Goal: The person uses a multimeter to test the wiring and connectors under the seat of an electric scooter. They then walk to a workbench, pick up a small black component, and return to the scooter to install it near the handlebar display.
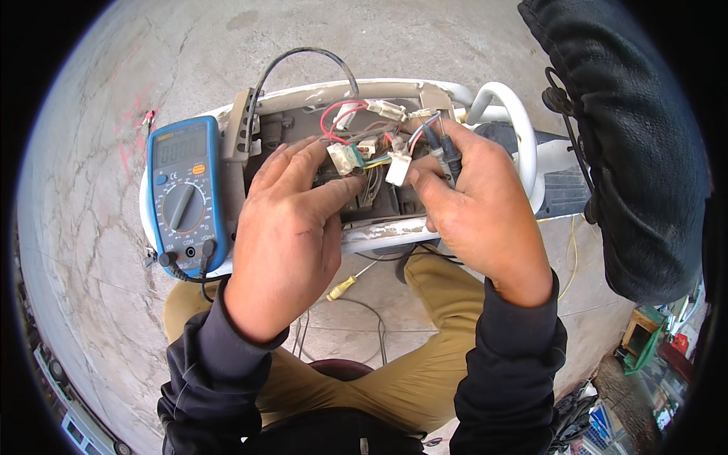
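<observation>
My left hand reaches into the open compartment of a white-framed vehicle body. Its thumb and index finger close around a white and green wire connector; the other fingertips are partly hidden. On the right, my right hand pinches two dark multimeter probes side by side. Close to its thumb hangs a white plug connector with coloured wires. Another pale connector lies farther back, joined to red wires. Left of my hands, a blue multimeter rests on the frame with leads plugged in.
A black cable arches over the compartment's far side. The white tube loop stands at its right end, near a large black padded seat. A yellow-handled screwdriver lies on the ground between my legs, beside a loose dark cable.
</observation>
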The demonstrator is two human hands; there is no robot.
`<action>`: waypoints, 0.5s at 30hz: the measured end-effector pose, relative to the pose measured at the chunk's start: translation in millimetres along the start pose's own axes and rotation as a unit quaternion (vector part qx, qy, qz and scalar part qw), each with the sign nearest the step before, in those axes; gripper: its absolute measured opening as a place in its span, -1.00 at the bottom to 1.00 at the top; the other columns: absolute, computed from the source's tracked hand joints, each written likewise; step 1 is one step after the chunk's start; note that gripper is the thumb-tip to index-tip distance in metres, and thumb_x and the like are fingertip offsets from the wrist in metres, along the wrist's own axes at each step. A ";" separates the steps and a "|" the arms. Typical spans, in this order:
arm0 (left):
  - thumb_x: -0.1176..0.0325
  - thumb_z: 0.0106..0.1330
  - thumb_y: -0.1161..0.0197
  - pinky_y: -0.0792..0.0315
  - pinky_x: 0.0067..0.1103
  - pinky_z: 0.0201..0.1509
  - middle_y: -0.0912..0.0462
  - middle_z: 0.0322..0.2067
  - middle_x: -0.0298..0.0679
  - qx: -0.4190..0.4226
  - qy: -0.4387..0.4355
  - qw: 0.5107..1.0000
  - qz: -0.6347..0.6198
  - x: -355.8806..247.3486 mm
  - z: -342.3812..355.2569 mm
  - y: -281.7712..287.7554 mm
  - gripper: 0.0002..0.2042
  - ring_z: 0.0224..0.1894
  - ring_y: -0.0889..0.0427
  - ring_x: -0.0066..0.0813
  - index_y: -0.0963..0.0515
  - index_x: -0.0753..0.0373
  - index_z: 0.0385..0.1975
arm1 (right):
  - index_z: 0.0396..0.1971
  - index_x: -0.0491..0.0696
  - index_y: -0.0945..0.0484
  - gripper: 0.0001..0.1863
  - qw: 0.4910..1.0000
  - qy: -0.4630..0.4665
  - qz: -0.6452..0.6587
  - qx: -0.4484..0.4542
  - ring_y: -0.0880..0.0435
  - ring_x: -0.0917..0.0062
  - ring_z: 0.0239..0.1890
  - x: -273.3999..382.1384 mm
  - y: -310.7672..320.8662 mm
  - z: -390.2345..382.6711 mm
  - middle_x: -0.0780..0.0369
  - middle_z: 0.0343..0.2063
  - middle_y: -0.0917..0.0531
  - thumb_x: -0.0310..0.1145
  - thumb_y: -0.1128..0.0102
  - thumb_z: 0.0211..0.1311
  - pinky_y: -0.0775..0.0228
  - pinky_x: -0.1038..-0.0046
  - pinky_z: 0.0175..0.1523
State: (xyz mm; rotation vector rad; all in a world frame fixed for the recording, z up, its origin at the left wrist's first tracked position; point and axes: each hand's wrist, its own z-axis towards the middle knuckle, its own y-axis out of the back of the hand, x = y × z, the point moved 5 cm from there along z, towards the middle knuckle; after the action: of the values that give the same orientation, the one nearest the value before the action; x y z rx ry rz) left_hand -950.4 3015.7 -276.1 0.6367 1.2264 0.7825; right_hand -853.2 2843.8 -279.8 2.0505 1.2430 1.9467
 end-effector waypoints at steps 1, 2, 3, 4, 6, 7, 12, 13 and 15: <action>0.70 0.07 -0.30 -0.48 -0.05 0.44 -0.69 0.13 0.18 0.001 0.000 1.000 -0.004 0.4 0.3 0.0 -0.59 0.20 -0.66 0.23 -0.82 0.30 -0.06 | 0.16 -0.29 -0.62 -0.60 1.000 0.030 -0.006 -0.006 -0.63 0.63 -0.46 2.9 -0.6 -0.1 0.25 -0.44 -0.70 -0.50 -0.30 0.36 -0.50 0.46 -0.31; 0.70 0.07 -0.30 -0.48 -0.05 0.44 -0.70 0.12 0.18 0.001 0.001 1.000 -0.009 0.8 0.6 0.1 -0.60 0.19 -0.67 0.22 -0.82 0.31 -0.06 | 0.13 -0.30 -0.62 -0.61 0.996 0.084 -0.006 -0.020 -0.64 0.60 -0.45 8.3 -2.8 0.6 0.23 -0.45 -0.70 -0.50 -0.31 0.33 -0.52 0.43 -0.29; 0.70 0.07 -0.29 -0.48 -0.05 0.43 -0.70 0.12 0.18 -0.001 0.000 1.000 -0.012 0.9 0.9 0.5 -0.60 0.19 -0.67 0.22 -0.82 0.32 -0.07 | 0.10 -0.31 -0.63 -0.61 0.994 0.102 -0.005 -0.026 -0.65 0.57 -0.44 11.2 -3.6 0.5 0.22 -0.46 -0.71 -0.49 -0.33 0.31 -0.54 0.39 -0.27; 0.71 0.07 -0.29 -0.48 -0.05 0.43 -0.70 0.11 0.17 0.003 0.004 1.000 -0.017 1.4 1.1 0.6 -0.60 0.19 -0.67 0.21 -0.82 0.32 -0.07 | 0.08 -0.31 -0.63 -0.62 0.993 0.107 -0.032 -0.031 -0.68 0.51 -0.42 13.1 -4.3 -0.1 0.17 -0.44 -0.72 -0.49 -0.33 0.30 -0.55 0.36 -0.23; 0.71 0.07 -0.28 -0.48 -0.05 0.43 -0.71 0.10 0.16 0.004 0.009 1.000 -0.021 1.4 1.1 1.0 -0.60 0.20 -0.67 0.19 -0.82 0.33 -0.07 | 0.05 -0.30 -0.64 -0.64 0.995 0.047 -0.085 -0.021 -0.73 0.39 -0.38 11.3 -4.5 -1.4 0.08 -0.41 -0.74 -0.49 -0.33 0.28 -0.58 0.30 -0.16; 0.72 0.06 -0.28 -0.48 -0.05 0.43 -0.71 0.10 0.15 0.003 0.011 1.000 -0.024 1.4 1.2 1.2 -0.59 0.21 -0.67 0.18 -0.81 0.33 -0.07 | 0.04 -0.29 -0.65 -0.65 0.995 0.039 -0.087 -0.018 -0.74 0.33 -0.37 12.3 -5.2 -0.4 0.04 -0.39 -0.75 -0.49 -0.34 0.28 -0.58 0.28 -0.13; 0.71 0.05 -0.27 -0.48 -0.06 0.44 -0.72 0.10 0.11 -0.010 0.009 1.000 -0.023 1.2 0.2 2.7 -0.58 0.24 -0.67 0.14 -0.81 0.33 -0.06 | -0.05 -0.30 -0.66 -0.73 0.995 0.036 -0.095 -0.012 -0.76 -0.20 -0.11 19.7 -10.4 0.4 -0.21 -0.28 -0.76 -0.54 -0.32 0.27 -0.58 -0.01 0.02; 0.71 0.06 -0.27 -0.47 -0.06 0.44 -0.72 0.10 0.11 -0.012 0.010 1.000 -0.025 1.7 -0.2 2.6 -0.58 0.24 -0.67 0.14 -0.80 0.33 -0.05 | -0.05 -0.30 -0.66 -0.72 0.995 0.034 -0.095 -0.016 -0.76 -0.20 -0.11 20.1 -11.3 0.8 -0.22 -0.28 -0.76 -0.54 -0.32 0.27 -0.58 -0.01 0.03; 0.70 0.06 -0.27 -0.47 -0.05 0.45 -0.72 0.10 0.10 -0.017 0.004 1.000 -0.020 2.0 -0.4 2.1 -0.58 0.24 -0.67 0.13 -0.80 0.33 -0.05 | -0.04 -0.32 -0.66 -0.72 0.993 0.039 -0.108 -0.023 -0.76 -0.20 -0.11 21.4 -12.8 1.3 -0.22 -0.29 -0.76 -0.54 -0.31 0.27 -0.58 -0.02 0.04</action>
State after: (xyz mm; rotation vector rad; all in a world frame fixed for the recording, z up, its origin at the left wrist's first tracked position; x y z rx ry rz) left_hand -950.9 3018.6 -275.6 0.5790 1.2268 0.7711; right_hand -861.1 2865.2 -269.6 1.7517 1.3574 1.9526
